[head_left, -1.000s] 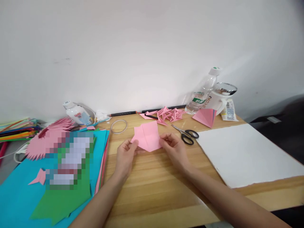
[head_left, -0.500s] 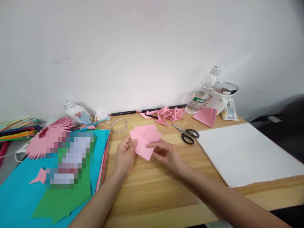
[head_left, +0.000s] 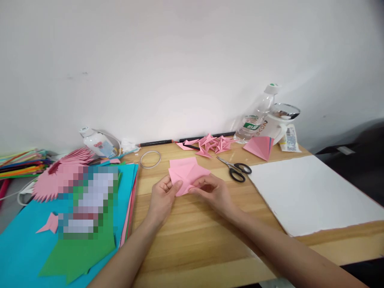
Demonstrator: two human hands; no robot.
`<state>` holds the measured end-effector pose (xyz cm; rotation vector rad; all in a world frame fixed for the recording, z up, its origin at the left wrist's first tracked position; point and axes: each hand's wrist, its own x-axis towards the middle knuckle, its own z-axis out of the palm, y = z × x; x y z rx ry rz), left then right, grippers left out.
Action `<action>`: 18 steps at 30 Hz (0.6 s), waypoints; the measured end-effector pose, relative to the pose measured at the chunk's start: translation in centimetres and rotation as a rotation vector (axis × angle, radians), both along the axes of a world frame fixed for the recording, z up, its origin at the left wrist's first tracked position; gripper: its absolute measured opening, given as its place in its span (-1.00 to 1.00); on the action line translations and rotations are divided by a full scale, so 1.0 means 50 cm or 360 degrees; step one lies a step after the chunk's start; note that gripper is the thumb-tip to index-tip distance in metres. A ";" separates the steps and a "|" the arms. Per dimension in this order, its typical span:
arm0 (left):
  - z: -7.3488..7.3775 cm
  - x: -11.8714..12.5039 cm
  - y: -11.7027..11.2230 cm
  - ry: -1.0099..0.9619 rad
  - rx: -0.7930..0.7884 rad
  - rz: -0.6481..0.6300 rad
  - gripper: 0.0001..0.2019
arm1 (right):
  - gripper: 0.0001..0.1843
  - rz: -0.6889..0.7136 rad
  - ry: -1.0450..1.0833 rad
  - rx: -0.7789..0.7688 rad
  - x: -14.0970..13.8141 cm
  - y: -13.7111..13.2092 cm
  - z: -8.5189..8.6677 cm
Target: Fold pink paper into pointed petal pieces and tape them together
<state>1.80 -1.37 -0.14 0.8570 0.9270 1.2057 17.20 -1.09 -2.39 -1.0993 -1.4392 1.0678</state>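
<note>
A pink sheet of paper [head_left: 187,172] with creases across it is held between my two hands above the wooden table. My left hand [head_left: 163,196] pinches its lower left edge, thumb on top. On the other side my right hand [head_left: 214,196] grips the lower right part, thumb near the bottom edge and fingers behind the paper. Another flat piece of pink paper [head_left: 181,162] shows just beyond it; whether it is a separate sheet I cannot tell. Black-handled scissors [head_left: 235,170] lie to the right of my right hand. Behind the paper is a pile of folded pink pieces [head_left: 214,144].
Blue paper [head_left: 24,248] and green paper [head_left: 99,248] lie at left, near a pleated pink paper ring [head_left: 64,172]. A tape ring [head_left: 150,159] sits behind my left hand. At right are a white board [head_left: 312,196], a clear bottle [head_left: 255,116] and a white mug [head_left: 277,124].
Both hands have moved slightly right with the pink paper. My right thumb has shifted down to its lower edge, and the paper's lower point now appears folded up.
</note>
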 end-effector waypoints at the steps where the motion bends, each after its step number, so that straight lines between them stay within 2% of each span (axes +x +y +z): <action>1: -0.001 0.001 -0.002 0.0000 0.0003 -0.0027 -0.65 | -0.78 -0.0017 0.0011 -0.0032 0.000 0.000 0.001; 5: -0.006 0.002 -0.005 0.0016 0.0039 -0.0086 -0.67 | -0.74 -0.0026 0.0133 -0.0116 0.000 0.001 0.004; 12: -0.015 0.002 -0.003 0.0086 -0.0048 0.0090 -0.68 | -0.74 0.0073 0.0246 -0.0190 -0.012 -0.005 0.013; 18: -0.013 0.008 -0.006 0.0088 -0.0084 0.0102 -0.70 | -0.73 0.0063 0.0218 -0.0252 -0.010 -0.007 0.013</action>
